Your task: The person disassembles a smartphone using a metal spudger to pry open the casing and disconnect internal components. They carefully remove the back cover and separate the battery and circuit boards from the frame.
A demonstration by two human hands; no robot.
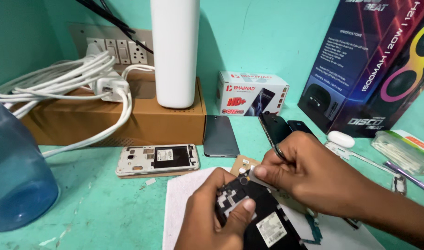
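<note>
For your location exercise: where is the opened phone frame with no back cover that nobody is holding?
In the head view, the opened phone frame lies flat on the green table, left of centre, just before the brown cardboard box and left of the grey back cover.

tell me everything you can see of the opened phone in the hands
The opened phone is black, its back cover off, showing a dark inner frame, small silver metal parts and a white label low on it. It lies tilted over a white cloth. The left hand grips its left edge, thumb on top; the right hand pinches at its upper end.
</note>
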